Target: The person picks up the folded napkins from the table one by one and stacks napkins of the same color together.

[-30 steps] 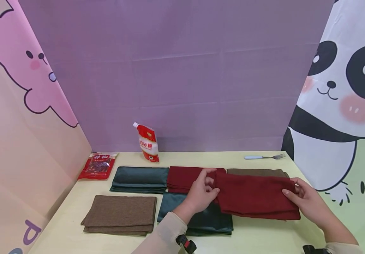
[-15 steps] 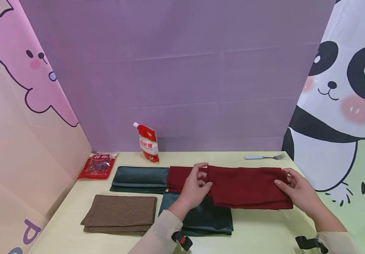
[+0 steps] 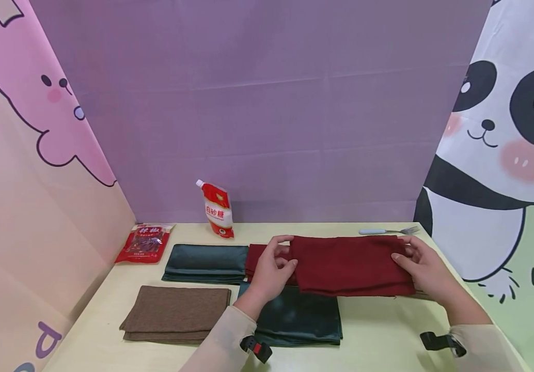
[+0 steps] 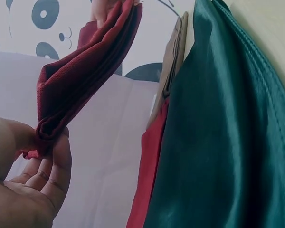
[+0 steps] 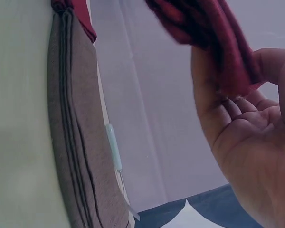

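I have a folded red cloth [image 3: 350,266] pinched at both ends. The fingers of my left hand [image 3: 270,271] nip its left edge, and the fingers of my right hand [image 3: 422,266] grip the right edge in the same way. The cloth spans the space between the two sets of fingers, raised off the desk [image 3: 378,330]; from the left wrist I see its layers edge-on, running away from my left fingers.

Below the left fingers and nearer to me lies a dark green satin cloth [image 3: 299,320], folded. Just behind those fingers a second red cloth [image 3: 254,257] peeks out, mostly hidden from the head camera. Under the right fingers, the right wrist view gives me a folded grey-brown cloth [image 5: 90,128] resting on the desk.

Well to the left of the left fingers I see a teal satin cloth [image 3: 206,261], with a brown cloth [image 3: 178,312] closer to me. Farther out on that side, a red-and-white pouch [image 3: 218,209] stands tilted and a red packet [image 3: 145,245] lies down. A fork [image 3: 373,232] with a pale handle lies beyond the right fingers, slightly to their left.
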A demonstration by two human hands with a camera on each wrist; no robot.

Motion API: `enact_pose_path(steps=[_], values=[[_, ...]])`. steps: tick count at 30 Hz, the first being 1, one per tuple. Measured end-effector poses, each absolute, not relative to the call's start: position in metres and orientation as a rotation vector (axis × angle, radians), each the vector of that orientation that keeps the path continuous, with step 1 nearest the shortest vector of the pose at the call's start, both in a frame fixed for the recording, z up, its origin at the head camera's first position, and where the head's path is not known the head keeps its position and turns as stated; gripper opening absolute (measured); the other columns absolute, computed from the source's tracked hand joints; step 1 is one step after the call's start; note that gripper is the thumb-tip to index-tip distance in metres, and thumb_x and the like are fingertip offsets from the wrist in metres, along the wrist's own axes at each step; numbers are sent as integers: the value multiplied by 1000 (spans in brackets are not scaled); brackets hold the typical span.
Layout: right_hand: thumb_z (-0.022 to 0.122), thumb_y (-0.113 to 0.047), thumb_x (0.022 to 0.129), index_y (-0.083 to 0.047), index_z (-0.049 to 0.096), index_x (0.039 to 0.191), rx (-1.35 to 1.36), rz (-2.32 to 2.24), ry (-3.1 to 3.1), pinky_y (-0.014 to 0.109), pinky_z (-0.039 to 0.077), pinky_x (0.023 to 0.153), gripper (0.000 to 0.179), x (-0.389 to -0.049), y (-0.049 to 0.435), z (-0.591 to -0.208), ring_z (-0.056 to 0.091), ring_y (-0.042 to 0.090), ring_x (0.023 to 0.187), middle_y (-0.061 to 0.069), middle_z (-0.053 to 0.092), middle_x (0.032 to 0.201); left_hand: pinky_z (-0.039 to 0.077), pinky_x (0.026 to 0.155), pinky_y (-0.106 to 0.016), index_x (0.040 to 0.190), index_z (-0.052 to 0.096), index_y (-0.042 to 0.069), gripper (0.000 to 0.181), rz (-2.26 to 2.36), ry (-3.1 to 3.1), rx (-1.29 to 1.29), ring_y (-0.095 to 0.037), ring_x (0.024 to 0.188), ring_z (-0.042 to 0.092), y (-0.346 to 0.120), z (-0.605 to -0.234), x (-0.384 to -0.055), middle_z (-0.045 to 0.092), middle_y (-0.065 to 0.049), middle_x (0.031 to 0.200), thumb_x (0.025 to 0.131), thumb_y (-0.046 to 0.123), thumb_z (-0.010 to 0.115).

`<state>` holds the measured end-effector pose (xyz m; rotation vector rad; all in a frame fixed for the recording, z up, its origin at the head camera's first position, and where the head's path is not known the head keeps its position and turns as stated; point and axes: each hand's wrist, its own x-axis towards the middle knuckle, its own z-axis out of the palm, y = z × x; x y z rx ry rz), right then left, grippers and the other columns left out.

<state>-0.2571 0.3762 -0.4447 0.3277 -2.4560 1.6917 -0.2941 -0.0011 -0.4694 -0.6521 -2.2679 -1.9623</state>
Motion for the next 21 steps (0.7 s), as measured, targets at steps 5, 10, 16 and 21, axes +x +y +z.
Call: enact_pose_path(steps=[5,10,16,21], values=[[55,-2,107,4,43,141,383,1659,-2446,39,63,65,37,-261,368,-440,74,15,85,-10,71,110,60,74,-29,145,53,25,56,-1949,-2281,-637,-17,81,68,-11,-465,-294,62,-8,122,97,3,74],[57,-5,107,4,44,142,389,1652,-2447,37,63,67,38,-267,359,-438,74,15,85,-7,72,110,61,75,-29,140,58,24,50,-1924,-2278,-598,-18,84,69,-20,-465,-298,63,-9,124,97,3,74],[61,-11,107,1,46,141,356,1642,-2428,37,63,67,39,-274,350,-436,73,13,88,-3,72,113,60,80,-29,133,62,19,41,-1893,-2250,-599,-21,88,69,-29,-461,-301,63,-11,127,97,3,73],[62,-8,106,3,46,141,388,1659,-2347,33,63,66,40,-279,341,-434,73,11,87,-7,71,113,60,81,-28,135,61,18,43,-1889,-2235,-596,-20,88,69,-36,-455,-302,62,-9,127,97,3,73]])
